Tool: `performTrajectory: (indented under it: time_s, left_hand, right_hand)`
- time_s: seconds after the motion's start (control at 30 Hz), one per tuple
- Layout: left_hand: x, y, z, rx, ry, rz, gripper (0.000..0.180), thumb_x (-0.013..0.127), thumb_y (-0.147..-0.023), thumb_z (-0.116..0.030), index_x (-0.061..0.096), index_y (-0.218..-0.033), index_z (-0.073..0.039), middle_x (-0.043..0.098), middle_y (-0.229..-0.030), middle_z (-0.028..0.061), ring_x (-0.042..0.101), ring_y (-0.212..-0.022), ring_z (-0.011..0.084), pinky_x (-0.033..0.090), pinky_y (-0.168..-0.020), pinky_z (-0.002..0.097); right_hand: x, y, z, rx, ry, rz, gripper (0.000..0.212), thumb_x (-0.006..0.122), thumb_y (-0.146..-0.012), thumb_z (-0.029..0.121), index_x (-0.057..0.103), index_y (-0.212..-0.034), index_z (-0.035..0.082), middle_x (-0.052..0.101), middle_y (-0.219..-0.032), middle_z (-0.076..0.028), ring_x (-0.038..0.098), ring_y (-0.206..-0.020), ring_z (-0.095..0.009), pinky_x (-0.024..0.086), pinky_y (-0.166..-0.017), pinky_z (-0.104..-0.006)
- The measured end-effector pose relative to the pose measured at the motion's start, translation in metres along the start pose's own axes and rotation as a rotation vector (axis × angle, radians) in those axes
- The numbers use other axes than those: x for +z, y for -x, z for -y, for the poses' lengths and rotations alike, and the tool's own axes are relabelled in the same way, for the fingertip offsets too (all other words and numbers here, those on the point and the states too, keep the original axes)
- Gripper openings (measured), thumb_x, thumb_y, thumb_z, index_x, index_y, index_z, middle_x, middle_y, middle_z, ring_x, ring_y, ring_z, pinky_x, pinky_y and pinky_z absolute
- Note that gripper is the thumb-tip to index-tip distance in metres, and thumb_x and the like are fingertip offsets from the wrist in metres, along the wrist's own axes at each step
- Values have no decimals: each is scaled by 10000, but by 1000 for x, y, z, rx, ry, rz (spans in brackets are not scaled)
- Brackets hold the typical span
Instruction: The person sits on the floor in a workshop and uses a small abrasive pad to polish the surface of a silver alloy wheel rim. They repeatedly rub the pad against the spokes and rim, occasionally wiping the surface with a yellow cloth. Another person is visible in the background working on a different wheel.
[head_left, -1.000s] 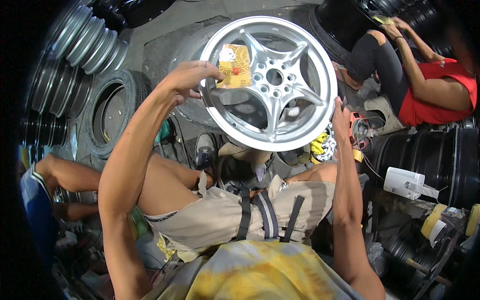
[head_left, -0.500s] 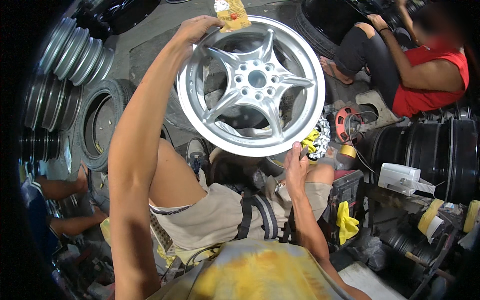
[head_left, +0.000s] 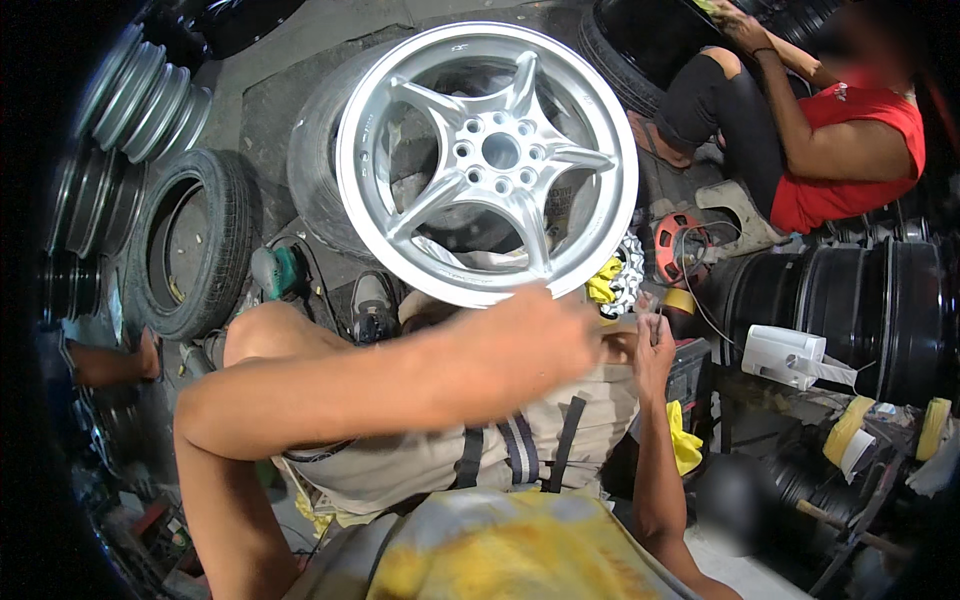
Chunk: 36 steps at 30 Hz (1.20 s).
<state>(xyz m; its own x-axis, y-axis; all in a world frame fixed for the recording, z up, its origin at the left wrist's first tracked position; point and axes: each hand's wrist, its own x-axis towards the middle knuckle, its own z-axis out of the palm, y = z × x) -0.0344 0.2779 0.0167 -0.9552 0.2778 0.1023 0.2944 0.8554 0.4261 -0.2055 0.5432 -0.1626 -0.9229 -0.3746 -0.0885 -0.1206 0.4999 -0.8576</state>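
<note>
A silver alloy wheel rim (head_left: 575, 157) with star-like spokes and a ring of bolt holes lies face up before me, resting above a tire (head_left: 318, 190). Below its near edge my left hand (head_left: 545, 345) is smeared by motion, so its fingers and anything in them cannot be made out. Just right of it, my right hand (head_left: 653, 350) is raised by my knee with fingers pinched together; something small and dark may sit at the fingertips. Neither hand touches the rim's face. Beside the rim's lower right edge lies a yellow cloth (head_left: 603, 282).
A tire (head_left: 190, 245) and stacked rims (head_left: 150, 95) stand left, near a green power tool (head_left: 277, 270). At right are a red reel (head_left: 680, 247), dark rims (head_left: 810, 300), a white box-shaped device (head_left: 785, 355) and tape rolls (head_left: 850, 440). A co-worker in red (head_left: 850, 150) sits upper right.
My left hand has left the rim's far edge and swung down toward my right hand; the tan printed piece it held is no longer visible. My right hand has moved right, off the rim.
</note>
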Motion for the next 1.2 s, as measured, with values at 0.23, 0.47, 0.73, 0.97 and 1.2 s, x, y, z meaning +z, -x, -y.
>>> performTrajectory:
  time_s: [0.23, 0.47, 0.73, 0.97, 1.2]
  left_hand:
    - [13, 14, -24, 220, 34, 217, 115, 663, -779, -97, 724, -798, -1, 661, -862, 123, 666, -841, 256, 524, -716, 360]
    - [8, 17, -16, 193, 57, 223, 144, 681, -750, -116, 739, -775, 14, 662, -833, 124, 662, -850, 256, 522, -714, 362]
    - [8, 10, -20, 232, 81, 268, 121, 691, -735, -117, 755, -748, -15, 659, -814, 134, 650, -812, 251, 529, -664, 360]
    - [15, 4, -23, 245, 66, 292, 118, 681, -730, -97, 755, -756, -8, 660, -763, 116, 656, -794, 249, 526, -651, 349]
    - [14, 2, -17, 194, 61, 288, 119, 674, -735, -97, 741, -760, -2, 667, -824, 124, 666, -849, 253, 526, -689, 366]
  right_hand:
    - [8, 11, -26, -318, 428, -41, 202, 633, -972, 185, 621, -960, -16, 578, -769, -154, 569, -699, -267, 466, -678, -379]
    - [17, 5, -20, -171, 409, -60, 191, 648, -955, 193, 639, -953, 2, 624, -823, -188, 616, -736, -386, 483, -679, -415]
    - [19, 1, -26, -216, 391, -81, 182, 645, -950, 175, 625, -935, -5, 610, -784, -178, 591, -696, -362, 476, -669, -401]
    - [18, 1, -27, -192, 416, -94, 180, 651, -949, 168, 620, -926, -8, 600, -768, -174, 570, -674, -344, 472, -658, -392]
    - [16, 2, -25, -208, 407, -93, 166, 671, -908, 148, 620, -944, -6, 630, -860, -197, 629, -775, -391, 486, -703, -438]
